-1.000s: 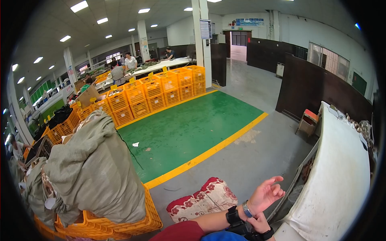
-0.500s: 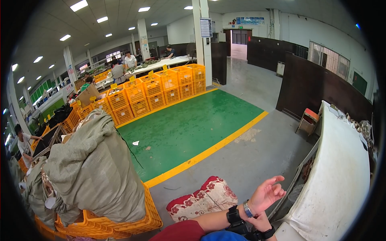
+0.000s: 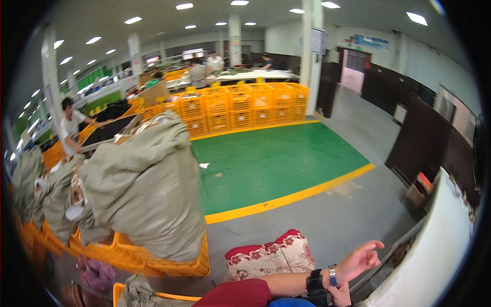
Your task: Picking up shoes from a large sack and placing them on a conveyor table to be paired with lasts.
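L hand (image 3: 361, 262) empty, grip half-open; R hand (image 3: 339, 295) by watch (image 3: 333, 275), blk strap (image 3: 314, 282); R grip can't tell.

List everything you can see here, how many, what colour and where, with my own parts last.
Bulky cloth sacks: at least three, grey-green, left
Latticed plastic crates: many, orange, left and back
Painted floor area: one, green, yellow border, centre
Flowered fabric cushion: one, red and cream, lower centre
Broad table: one, white, right edge
Long worktable: at least one, white, back
Flat panel partitions: several, dark brown, right and back
Tall pillars: several, white, left and back
Other people: at least five, mixed clothing, left and back
Metal watch: one, silver, lower right
Wide wrist strap: one, black, beside watch
Left grip: one, red-sleeved, open, lower right
Right grip: one, bare, below watch
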Demonstrator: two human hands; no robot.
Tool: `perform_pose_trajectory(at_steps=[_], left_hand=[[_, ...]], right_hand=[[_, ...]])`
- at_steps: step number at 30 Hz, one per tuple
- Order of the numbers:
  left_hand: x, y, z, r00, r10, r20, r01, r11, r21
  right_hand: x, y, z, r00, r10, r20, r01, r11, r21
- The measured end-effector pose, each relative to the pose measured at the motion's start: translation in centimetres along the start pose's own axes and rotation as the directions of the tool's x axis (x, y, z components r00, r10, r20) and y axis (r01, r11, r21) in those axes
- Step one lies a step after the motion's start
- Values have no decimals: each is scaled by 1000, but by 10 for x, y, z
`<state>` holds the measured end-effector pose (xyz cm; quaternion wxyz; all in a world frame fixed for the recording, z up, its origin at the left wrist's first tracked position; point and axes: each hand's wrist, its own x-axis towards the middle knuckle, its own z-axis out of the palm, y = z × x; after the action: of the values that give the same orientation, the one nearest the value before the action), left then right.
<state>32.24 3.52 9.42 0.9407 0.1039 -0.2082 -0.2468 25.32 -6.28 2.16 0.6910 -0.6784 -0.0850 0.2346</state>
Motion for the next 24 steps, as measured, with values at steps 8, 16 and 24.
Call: perform_pose_trajectory(at_steps=[8,16,24], left_hand=[[-12,15,5,996,86,-7,-82,972,221],[-19,14,5,999,32,-10,-24,883,468],[-7,-6,7,999,-42,32,22,881,473]], right_hand=[[12,-7,11,996,-76,57,75,997,10],[19,2,9,979,-159,126,167,985,-53],[14,1,-4,977,-215,-1,215,976,29]])
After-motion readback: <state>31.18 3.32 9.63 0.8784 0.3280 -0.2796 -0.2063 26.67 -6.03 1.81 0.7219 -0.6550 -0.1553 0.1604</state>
